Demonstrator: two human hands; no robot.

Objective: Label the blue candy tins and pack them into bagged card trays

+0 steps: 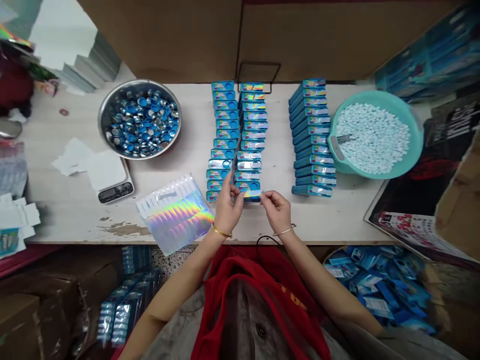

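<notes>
A shiny rainbow sticker strip (252, 193) stretches between my two hands, over the nearest blue box (247, 186) of the middle row. My right hand (277, 209) pinches the strip's right end between thumb and fingers. At its left end are the closed thumb and fingers of my left hand (228, 207), the index finger reaching up along the boxes. Beside this row stands another row of blue boxes (224, 144) with round recesses. To the lower left lies a holographic sticker sheet (183, 215), its upper part showing bare backing.
A steel bowl (102, 127) of blue-and-silver caps and a small scale (116, 192) are on the left. At right, a row of blue boxes (315, 135) stands by a turquoise basin (416, 132) of white pellets. Cardboard (307, 42) walls the back. Blue packs (382, 290) fill a container below.
</notes>
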